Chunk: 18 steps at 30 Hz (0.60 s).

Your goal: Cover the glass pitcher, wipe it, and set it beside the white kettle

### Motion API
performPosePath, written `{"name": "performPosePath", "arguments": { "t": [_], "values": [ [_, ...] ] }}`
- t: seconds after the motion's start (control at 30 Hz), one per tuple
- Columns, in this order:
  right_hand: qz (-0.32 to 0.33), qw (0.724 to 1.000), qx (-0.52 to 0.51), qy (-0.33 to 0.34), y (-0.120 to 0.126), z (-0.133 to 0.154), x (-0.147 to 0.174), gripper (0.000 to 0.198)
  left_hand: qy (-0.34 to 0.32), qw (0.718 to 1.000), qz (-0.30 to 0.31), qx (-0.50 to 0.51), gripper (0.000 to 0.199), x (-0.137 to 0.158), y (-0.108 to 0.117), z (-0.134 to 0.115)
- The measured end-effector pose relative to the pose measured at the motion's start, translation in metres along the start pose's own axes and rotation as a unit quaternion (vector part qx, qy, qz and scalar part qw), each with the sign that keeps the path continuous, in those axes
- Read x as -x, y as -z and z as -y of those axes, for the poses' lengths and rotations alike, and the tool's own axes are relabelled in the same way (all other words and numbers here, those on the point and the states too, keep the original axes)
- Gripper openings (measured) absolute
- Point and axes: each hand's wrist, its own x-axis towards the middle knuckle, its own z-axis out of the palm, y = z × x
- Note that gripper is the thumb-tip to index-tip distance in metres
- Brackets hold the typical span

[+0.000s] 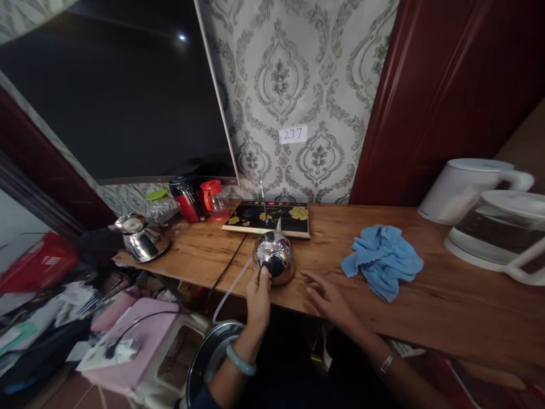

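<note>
A shiny metal teapot stands near the front edge of the wooden table, its spout pointing away from me. Its black handle is wrapped by the fingers of my left hand. My right hand is just right of the teapot, apart from it, with fingers spread and nothing in them. Behind the teapot lies a black electric tea stove with gold flowers and a thin upright metal spout. To the right of my right hand rests a crumpled blue cloth.
At the table's right are a white electric kettle and a glass kettle. On the left stand a metal pot, a red thermos and a red-lidded jug. Below, a hose runs down to a metal bucket.
</note>
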Motion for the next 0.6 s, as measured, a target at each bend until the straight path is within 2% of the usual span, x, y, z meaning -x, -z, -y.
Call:
{"name": "performPosePath", "arguments": {
  "t": [0.13, 0.27, 0.37, 0.47, 0.6],
  "values": [
    [0.010, 0.997, -0.077, 0.000, -0.021, 0.009, -0.010, 0.059, -0.028, 1.000, 0.003, -0.006, 0.058, 0.011, -0.016, 0.010],
    [-0.009, 0.991, -0.135, 0.014, -0.030, 0.010, -0.019, 0.067, -0.073, 0.994, 0.078, -0.034, 0.045, 0.014, -0.032, 0.016],
    [-0.044, 0.989, -0.141, 0.001, -0.028, 0.010, -0.021, 0.065, -0.126, 0.980, 0.130, -0.079, 0.035, 0.009, -0.036, 0.016],
    [-0.071, 0.989, -0.125, -0.013, -0.026, 0.011, -0.023, 0.057, -0.171, 0.962, 0.129, -0.168, 0.028, 0.004, -0.033, 0.017],
    [-0.040, 0.993, -0.111, -0.023, -0.025, 0.015, -0.030, 0.052, -0.192, 0.947, 0.135, -0.219, 0.032, -0.004, -0.034, 0.022]
  ]
}}
